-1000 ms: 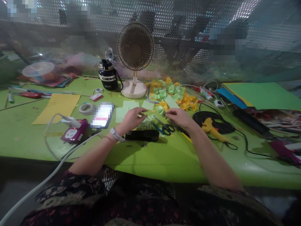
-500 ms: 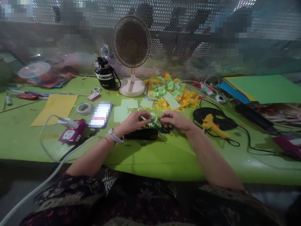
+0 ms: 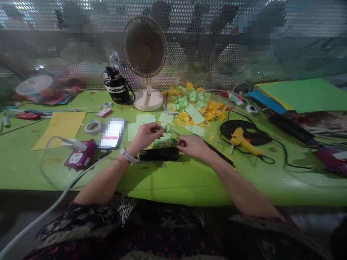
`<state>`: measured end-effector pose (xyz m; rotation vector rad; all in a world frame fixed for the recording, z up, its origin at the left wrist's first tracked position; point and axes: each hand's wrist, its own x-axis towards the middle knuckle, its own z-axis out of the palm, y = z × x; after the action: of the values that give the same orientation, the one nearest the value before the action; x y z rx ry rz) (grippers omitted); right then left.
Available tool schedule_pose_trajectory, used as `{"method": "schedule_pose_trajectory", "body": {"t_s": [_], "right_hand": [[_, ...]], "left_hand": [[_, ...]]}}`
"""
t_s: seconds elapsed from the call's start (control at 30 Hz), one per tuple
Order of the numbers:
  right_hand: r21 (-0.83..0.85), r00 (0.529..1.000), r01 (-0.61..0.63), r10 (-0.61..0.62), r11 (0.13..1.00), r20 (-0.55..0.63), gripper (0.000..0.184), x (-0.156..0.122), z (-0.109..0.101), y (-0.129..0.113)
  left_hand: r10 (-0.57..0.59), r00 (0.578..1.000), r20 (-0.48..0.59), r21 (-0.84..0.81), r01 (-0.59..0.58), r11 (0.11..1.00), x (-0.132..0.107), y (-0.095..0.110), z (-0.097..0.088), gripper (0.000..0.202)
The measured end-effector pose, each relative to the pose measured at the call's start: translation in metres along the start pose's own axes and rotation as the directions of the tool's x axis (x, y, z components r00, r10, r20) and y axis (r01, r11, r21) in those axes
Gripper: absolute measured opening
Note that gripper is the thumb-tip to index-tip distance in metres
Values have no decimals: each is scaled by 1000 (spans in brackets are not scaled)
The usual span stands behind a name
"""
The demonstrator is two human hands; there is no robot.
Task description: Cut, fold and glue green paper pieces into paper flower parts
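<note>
two bare hands at a small green paper piece, with a finished-looking heap beyond

the left hand (image 3: 148, 135), wearing a pale watch (image 3: 128, 156) on its wrist, has its thumb and fingertips closed together, apparently pinching a small light green paper piece (image 3: 167, 128) just off their tips. the right hand (image 3: 195, 146) is curled, palm down, nearer the body; a thin blade-like sliver (image 3: 176, 133) shows beyond its fingers, but whatever it may grip is hidden, so i cannot tell.

between the hands lie loose pale green scraps (image 3: 162, 141), and just below them, a black oblong object (image 3: 159, 154).

the work looks well along. beyond both hands, a heap of yellow shaped papers (image 3: 214, 110) and green shaped papers (image 3: 191, 98) seems already done. what seems left is this one piece, then the flat green papers (image 3: 146, 118) beyond the left hand and a plain green strip (image 3: 195, 113) on the heap, all unshaped. how many more are wanted cannot be told.

right of the right hand, a yellow glue gun (image 3: 240, 141) rests partly over a black plate (image 3: 223, 128); a lit phone (image 3: 111, 134) lies left of the left hand.
</note>
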<state>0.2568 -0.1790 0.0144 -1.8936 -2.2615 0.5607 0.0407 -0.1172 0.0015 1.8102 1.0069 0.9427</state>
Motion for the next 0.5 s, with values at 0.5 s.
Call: {"method": "schedule_pose_trajectory", "body": {"t_s": [0.5], "right_hand": [[327,996,15,15,945,-90,11,1,-6,7]], "left_hand": [[-162,987,1,-220,158,963,0,4,5,28]]}}
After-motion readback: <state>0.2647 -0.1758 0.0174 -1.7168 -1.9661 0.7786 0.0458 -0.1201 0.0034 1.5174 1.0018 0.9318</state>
